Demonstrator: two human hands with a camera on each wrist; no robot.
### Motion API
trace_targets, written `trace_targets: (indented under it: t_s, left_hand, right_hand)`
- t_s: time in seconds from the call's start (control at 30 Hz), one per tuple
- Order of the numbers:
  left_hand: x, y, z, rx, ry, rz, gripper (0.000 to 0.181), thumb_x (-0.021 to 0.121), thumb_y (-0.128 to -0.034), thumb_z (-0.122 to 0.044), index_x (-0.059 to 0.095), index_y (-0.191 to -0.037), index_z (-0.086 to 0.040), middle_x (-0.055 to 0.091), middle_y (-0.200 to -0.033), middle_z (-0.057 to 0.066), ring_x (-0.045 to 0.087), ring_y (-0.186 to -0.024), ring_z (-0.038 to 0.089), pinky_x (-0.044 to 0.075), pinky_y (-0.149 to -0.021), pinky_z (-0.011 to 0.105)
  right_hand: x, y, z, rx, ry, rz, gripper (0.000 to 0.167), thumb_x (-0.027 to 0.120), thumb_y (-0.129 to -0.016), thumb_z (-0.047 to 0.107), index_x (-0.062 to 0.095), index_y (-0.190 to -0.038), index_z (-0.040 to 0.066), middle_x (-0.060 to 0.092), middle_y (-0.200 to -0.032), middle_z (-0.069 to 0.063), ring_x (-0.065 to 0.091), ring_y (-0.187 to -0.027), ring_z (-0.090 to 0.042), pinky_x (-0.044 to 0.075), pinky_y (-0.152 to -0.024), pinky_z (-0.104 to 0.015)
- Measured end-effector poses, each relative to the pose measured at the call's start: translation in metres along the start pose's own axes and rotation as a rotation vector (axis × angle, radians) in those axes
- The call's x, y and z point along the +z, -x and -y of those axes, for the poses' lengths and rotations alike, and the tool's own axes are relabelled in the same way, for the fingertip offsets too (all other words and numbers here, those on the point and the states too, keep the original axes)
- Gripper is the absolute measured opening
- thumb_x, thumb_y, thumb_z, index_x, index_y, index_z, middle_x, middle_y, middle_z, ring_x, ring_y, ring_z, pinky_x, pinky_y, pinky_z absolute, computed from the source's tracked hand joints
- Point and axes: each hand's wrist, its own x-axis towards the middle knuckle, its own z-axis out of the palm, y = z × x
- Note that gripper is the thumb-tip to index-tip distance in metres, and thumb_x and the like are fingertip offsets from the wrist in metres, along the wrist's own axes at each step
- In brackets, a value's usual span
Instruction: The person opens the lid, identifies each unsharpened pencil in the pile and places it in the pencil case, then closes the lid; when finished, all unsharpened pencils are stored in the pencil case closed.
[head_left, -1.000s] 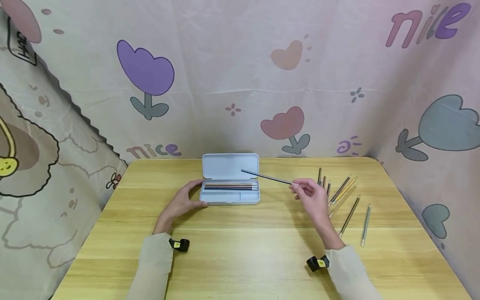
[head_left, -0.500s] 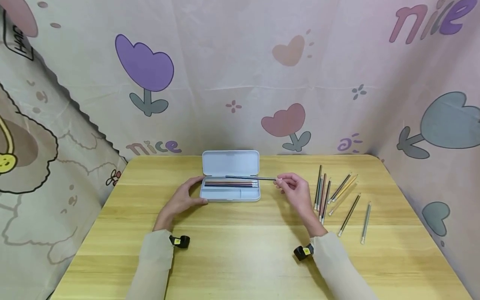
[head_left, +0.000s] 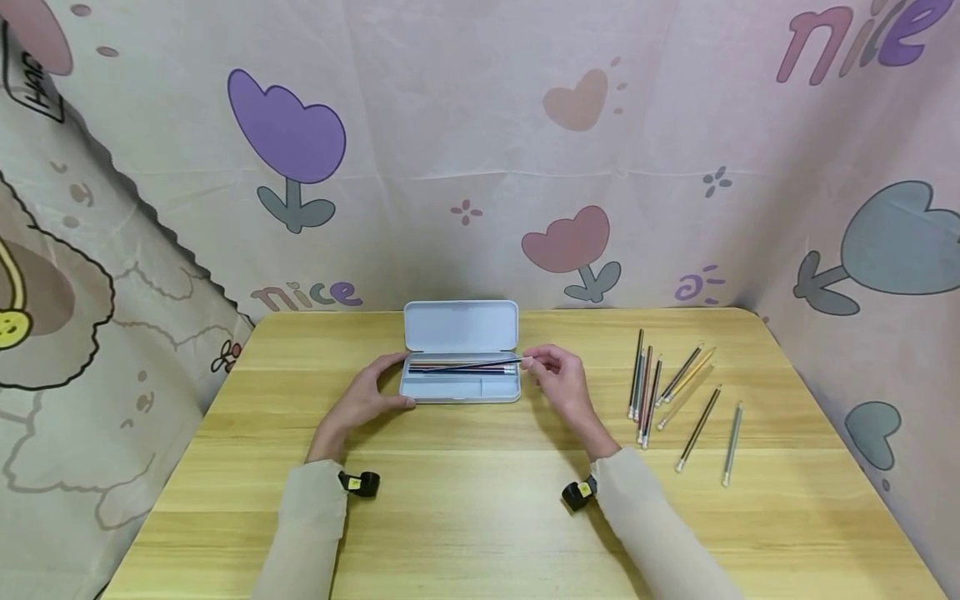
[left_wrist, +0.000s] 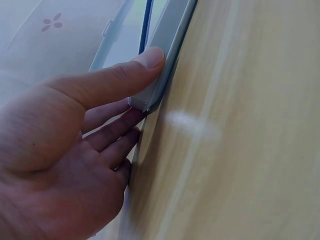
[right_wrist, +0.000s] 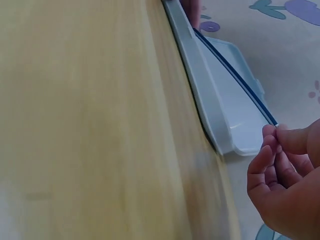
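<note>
A light blue pencil case (head_left: 442, 392) lies with its lid raised at the back of the table, several pencils (head_left: 457, 367) lying lengthwise in its rear compartment. My left hand (head_left: 365, 396) grips the case's left end, the thumb at the front corner and the fingers at the far side. Between thumb and fingertips, my right hand (head_left: 561, 383) pinches the end of a dark pencil (right_wrist: 235, 75) just off the case's right edge. That pencil slants over the pencils inside, its far tip toward the left. Whether it touches them I cannot tell.
Several loose pencils (head_left: 647, 400) lie in a spread group on the wooden table (head_left: 465, 517), right of my right hand. A grey pencil (head_left: 732, 444) is the outermost. A patterned cloth (head_left: 435, 133) hangs behind the table's back edge.
My right hand has moved left with the dark pencil, lowering it from beside the lid to over the rear compartment. The left hand has stayed on the case.
</note>
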Motion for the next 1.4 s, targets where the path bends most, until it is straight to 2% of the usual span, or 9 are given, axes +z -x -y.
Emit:
trace_targets:
  t_s: [0.17, 0.33, 0.57, 0.83, 0.97, 1.17, 1.4]
  left_hand:
    - [0.0, 0.0, 0.001, 0.0, -0.001, -0.004, 0.087, 0.09, -0.0793, -0.015, 0.044, -0.153, -0.006, 0.038, -0.159, 0.021, 0.024, -0.151, 0.042, 0.015, -0.124, 0.06]
    - [0.001, 0.0, 0.002, 0.008, 0.007, -0.002, 0.087, 0.09, -0.079, -0.014, 0.045, -0.153, -0.005, 0.039, -0.159, 0.021, 0.024, -0.151, 0.042, 0.015, -0.124, 0.06]
    - [0.0, 0.0, 0.001, 0.004, 0.008, -0.003, 0.088, 0.09, -0.0791, -0.015, 0.044, -0.154, -0.005, 0.038, -0.159, 0.021, 0.024, -0.151, 0.042, 0.015, -0.124, 0.059]
    - [0.0, 0.0, 0.0, 0.014, 0.016, -0.002, 0.088, 0.089, -0.0793, -0.013, 0.044, -0.153, -0.004, 0.038, -0.159, 0.022, 0.025, -0.151, 0.042, 0.015, -0.124, 0.06]
    - [0.0, 0.001, 0.0, 0.015, 0.028, 0.0, 0.087, 0.089, -0.0796, -0.012, 0.043, -0.153, -0.003, 0.037, -0.159, 0.022, 0.025, -0.151, 0.043, 0.015, -0.124, 0.06]
    - [0.001, 0.001, -0.001, 0.01, 0.023, -0.001, 0.087, 0.089, -0.0801, -0.012, 0.043, -0.154, -0.004, 0.036, -0.161, 0.022, 0.024, -0.151, 0.042, 0.014, -0.124, 0.06]
    - [0.0, 0.001, -0.001, 0.012, 0.015, -0.006, 0.087, 0.089, -0.08, -0.012, 0.044, -0.154, -0.004, 0.038, -0.16, 0.022, 0.025, -0.151, 0.042, 0.015, -0.124, 0.06]
  right_hand:
    - [0.012, -0.003, -0.004, -0.037, 0.047, 0.017, 0.007, 0.075, -0.093, 0.004, 0.076, -0.099, 0.0, 0.073, -0.09, -0.013, 0.063, -0.078, -0.028, 0.05, -0.06, -0.018]
    - [0.022, -0.006, -0.008, -0.059, 0.116, 0.021, 0.006, 0.077, -0.091, 0.004, 0.078, -0.097, 0.002, 0.074, -0.094, -0.008, 0.063, -0.081, -0.017, 0.053, -0.068, -0.019]
    - [0.027, -0.008, -0.007, -0.052, 0.225, 0.05, 0.006, 0.076, -0.091, 0.001, 0.079, -0.095, 0.005, 0.073, -0.091, -0.006, 0.063, -0.082, -0.019, 0.055, -0.072, -0.023]
    - [0.029, -0.009, -0.003, -0.087, 0.334, 0.084, 0.012, 0.075, -0.088, -0.007, 0.078, -0.094, 0.003, 0.071, -0.09, -0.008, 0.064, -0.083, -0.02, 0.059, -0.074, -0.03]
    - [0.029, -0.009, -0.003, -0.08, 0.337, 0.079, 0.012, 0.076, -0.087, -0.007, 0.077, -0.095, 0.002, 0.071, -0.09, -0.008, 0.064, -0.082, -0.021, 0.059, -0.074, -0.031]
    - [0.027, -0.007, -0.003, -0.039, 0.276, 0.068, 0.013, 0.076, -0.087, -0.006, 0.077, -0.098, 0.001, 0.072, -0.093, -0.008, 0.064, -0.084, -0.021, 0.059, -0.076, -0.029]
    - [0.014, 0.0, 0.006, -0.016, 0.228, 0.074, 0.013, 0.074, -0.09, -0.003, 0.076, -0.103, 0.0, 0.072, -0.095, -0.008, 0.064, -0.088, -0.021, 0.057, -0.077, -0.026]
